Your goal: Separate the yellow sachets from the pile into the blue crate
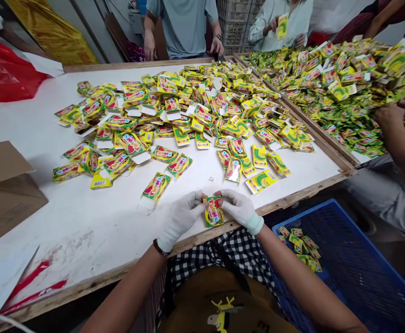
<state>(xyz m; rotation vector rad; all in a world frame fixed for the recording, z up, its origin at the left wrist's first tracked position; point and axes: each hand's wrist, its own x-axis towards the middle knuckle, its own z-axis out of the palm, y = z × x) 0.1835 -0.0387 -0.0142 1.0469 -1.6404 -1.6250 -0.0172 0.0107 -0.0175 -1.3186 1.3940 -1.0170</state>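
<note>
Both my hands wear white gloves and hold one small yellow-green printed carton at the near edge of the white table. My left hand grips its left side and my right hand pinches its top right. The carton stands tilted between the fingers, partly folded. A flat carton blank lies just beyond my left hand. A wide heap of the same flat blanks covers the table's middle and far right.
A blue plastic crate at my right holds several cartons. A brown cardboard box sits at the left and a red bag at the far left. Other people stand at the far edge; another person's arm reaches over a second heaped table.
</note>
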